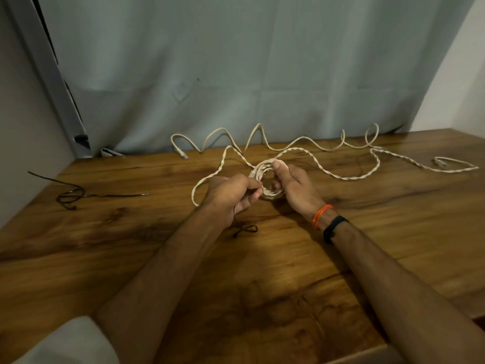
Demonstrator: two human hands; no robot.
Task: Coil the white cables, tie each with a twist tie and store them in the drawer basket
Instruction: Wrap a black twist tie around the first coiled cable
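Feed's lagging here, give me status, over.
Both hands grip the coil. Long tail uncoiled. Twist tie lies under left wrist.

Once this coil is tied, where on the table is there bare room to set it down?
Bare wood lies on the table between the two forearms, and right of the right hand, below the loose white cable. Crowded: the back edge along the curtain, strewn with cable loops; the far left holds black twist ties; another tie lies under the left hand.
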